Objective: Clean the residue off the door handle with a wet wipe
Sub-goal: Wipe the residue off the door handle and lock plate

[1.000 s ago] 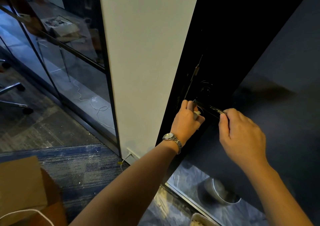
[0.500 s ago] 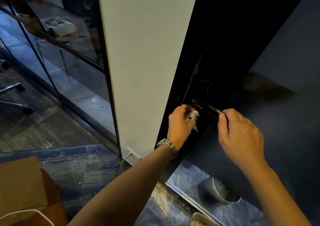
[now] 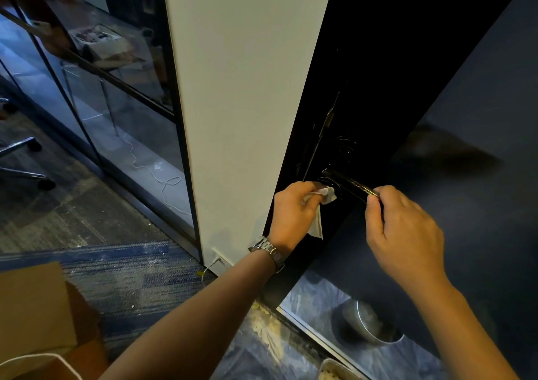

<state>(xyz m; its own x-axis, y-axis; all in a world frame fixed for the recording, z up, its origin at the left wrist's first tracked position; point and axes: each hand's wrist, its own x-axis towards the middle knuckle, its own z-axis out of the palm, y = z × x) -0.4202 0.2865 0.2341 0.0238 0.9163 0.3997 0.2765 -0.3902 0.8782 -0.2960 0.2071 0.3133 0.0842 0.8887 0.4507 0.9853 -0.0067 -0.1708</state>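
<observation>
Door handle [image 3: 349, 183]: a dark lever on the dark door [image 3: 480, 176], close to the door's edge. It lay about level between my two hands, its middle stretch bare and glinting.
Cardboard box [image 3: 32, 307]: nearest to me, low on the left on the carpet [image 3: 116, 277], with a white cord [image 3: 43, 359] looped over its near side.
Plastic sheet [image 3: 262, 347]: crumpled on the floor under my left forearm, with pale crumbs on it.
Metal bowl [image 3: 369, 327]: round, on the grey floor below my right forearm, near the foot of the door.
Watch [image 3: 269, 251]: metal band on my left wrist.
Left hand [image 3: 291, 213]: fingers curled round the wet wipe [image 3: 327, 195], pressing its wad against the handle's round base. A loose corner hung below my palm.
Right hand [image 3: 404, 234]: thumb and fingers pinched the handle's free end.
In the way: the wipe and my left fingers hid the handle's base, and my right fingertips hid its tip. The metal was too dark for me to make out any residue.
White wall [image 3: 241, 88]: just left of the door, with a socket [image 3: 218, 259] low down.
Glass partition [image 3: 87, 103]: farther left, with a thin cable [image 3: 163, 181] on the floor behind it.
Chair base [image 3: 26, 158]: at the far left edge.
</observation>
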